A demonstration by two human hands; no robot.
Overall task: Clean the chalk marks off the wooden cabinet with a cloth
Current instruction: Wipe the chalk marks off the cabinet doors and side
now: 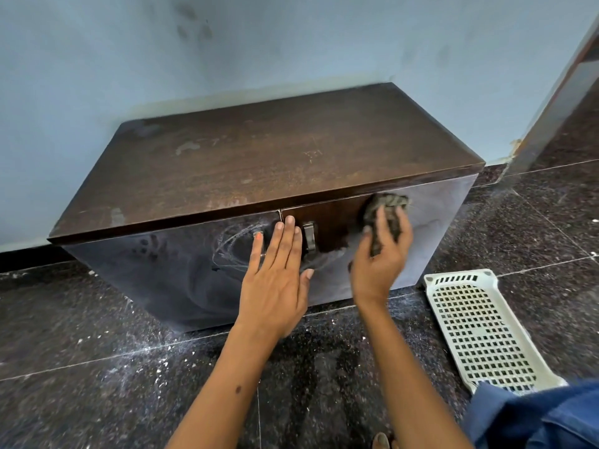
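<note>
A low wooden cabinet (265,157) stands on the dark speckled floor (97,367) against a pale blue wall (162,59). Both bare arms reach forward and down to its front, which has two doors meeting near the middle.

The left hand (275,280) lies flat on the left door, palm against the wood, fingers straight and close together and pointing up toward the top edge; its grip holds nothing. The fingertips sit beside a metal handle (309,236) on the right door.

The right hand (381,254) is raised higher, wrist bent back, with its grip closed round a bunched grey cloth (385,212). The cloth is pressed against the upper part of the right door, just under the cabinet's top edge. This hand is slightly blurred.

White chalk marks (233,244) loop in scribbled rings across the left door, just left of the flat hand. A fainter chalky smear spreads over the right door around the cloth, and pale smudges dot the cabinet top.

A white perforated plastic tray (479,328) lies on the floor to the right of the cabinet. A blue trouser leg (534,416) shows at the lower right corner.
</note>
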